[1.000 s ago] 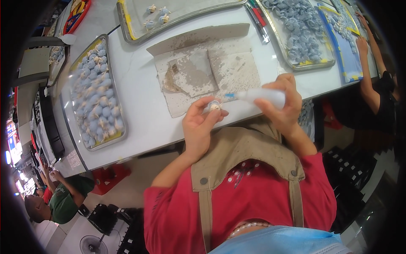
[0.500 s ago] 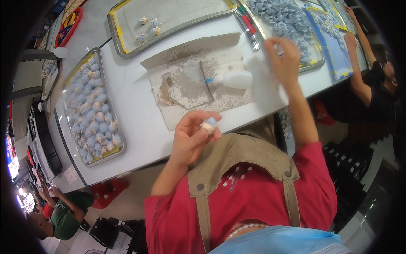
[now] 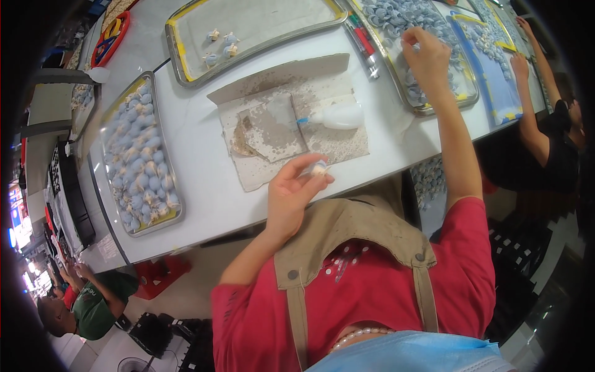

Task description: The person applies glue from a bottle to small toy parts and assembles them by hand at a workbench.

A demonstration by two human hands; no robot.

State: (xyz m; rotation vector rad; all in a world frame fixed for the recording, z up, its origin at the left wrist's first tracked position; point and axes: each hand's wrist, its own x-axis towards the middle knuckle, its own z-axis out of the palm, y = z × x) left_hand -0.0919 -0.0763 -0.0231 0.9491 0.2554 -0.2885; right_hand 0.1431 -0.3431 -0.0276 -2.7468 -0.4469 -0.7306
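My left hand (image 3: 291,195) is closed, its thumb and fingers pinching a small blue-and-cream doll-like figure (image 3: 319,168) just off the table's near edge. Over a metal tray of blue-grey curved pieces (image 3: 406,23) at the far right, my right hand (image 3: 431,62) has its fingers curled together. What is between those fingertips, if anything, I cannot make out. Between the hands, a white squeeze bottle with a blue tip (image 3: 339,116) lies on a stained piece of cardboard (image 3: 338,146).
A tray full of blue-and-cream figures (image 3: 139,161) stands at the left. Several similar figures (image 3: 230,49) sit in the far tray (image 3: 273,37). Pens (image 3: 362,40) lie between the far trays. Another person's arm (image 3: 524,99) reaches over a blue tray (image 3: 486,80) at the right.
My right hand has moved farther away and to the right, from the tray's near corner to over its pieces. My left hand has shifted slightly right and up, still holding the figure.
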